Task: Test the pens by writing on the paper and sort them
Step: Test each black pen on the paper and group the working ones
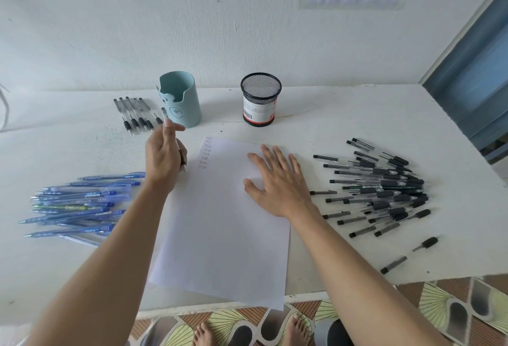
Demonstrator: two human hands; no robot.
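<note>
1. Paper (220,222): white sheet, centre of frame, on white table (330,125). Its lower edge hangs over the table's near edge. A column of short handwritten words (205,153) runs down its upper-left corner; the rest is blank.
2. Left hand (162,158): centre-left of frame, raised beside the sheet's upper-left edge, fingers curled round one pen (165,116). The pen has a clear barrel and a dark grip. It is roughly upright, with the top end poking above the fingers and the tip pointing down near the sheet's left edge. It is motion-blurred, so I cannot tell whether the tip touches anything.
3. Right hand (275,180): palm down on the upper-right part of the sheet, fingers straight and spread wide, holding nothing.
4. Blue pens (79,202): loose pile at left of frame, on the table left of the sheet, mostly lying left to right. One green barrel sits in the mix.
5. Black pens (384,189): larger loose pile at right of frame, just right of the right hand, well apart from the blue pile. Two stray pieces (426,244) lie at lower right, near the table's edge.
6. Row of pens (134,114): several clear barrels with black grips, side by side, upper left of centre, just left of the light-blue holder (180,101).
7. The light-blue holder stands upright near the wall. A black mesh cup (261,98) with a white label stands to its right, apart from it.
8. Bottom of frame: bare feet (203,334) on a patterned floor.
</note>
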